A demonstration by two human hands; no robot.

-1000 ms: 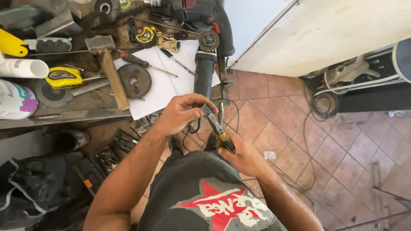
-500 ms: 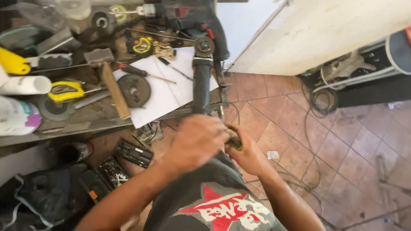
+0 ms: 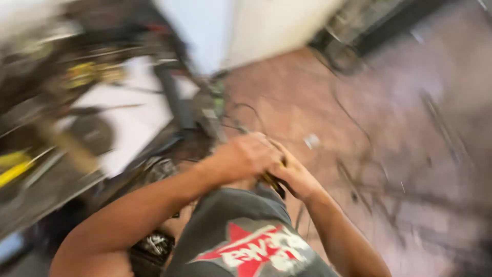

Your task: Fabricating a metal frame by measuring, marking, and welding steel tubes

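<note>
The view is heavily blurred by motion. My left hand [image 3: 247, 154] and my right hand [image 3: 296, 177] are pressed together just above my waist, over my grey shirt with a red star. Both close around a small tool with a yellow and black handle [image 3: 270, 180], of which only a short dark end shows between the fingers. What kind of tool it is cannot be made out. A black angle grinder [image 3: 175, 97] lies on the bench edge just beyond my hands.
A cluttered workbench [image 3: 46, 190] fills the left, with a white sheet [image 3: 130, 125], a dark disc and yellow tools on it. Cables [image 3: 353, 133] trail over the terracotta tiled floor on the right. A white wall stands behind.
The camera has swung sharply, tilting and blurring the scene. My hands stay clasped on the small tool and have come slightly closer to my body.
</note>
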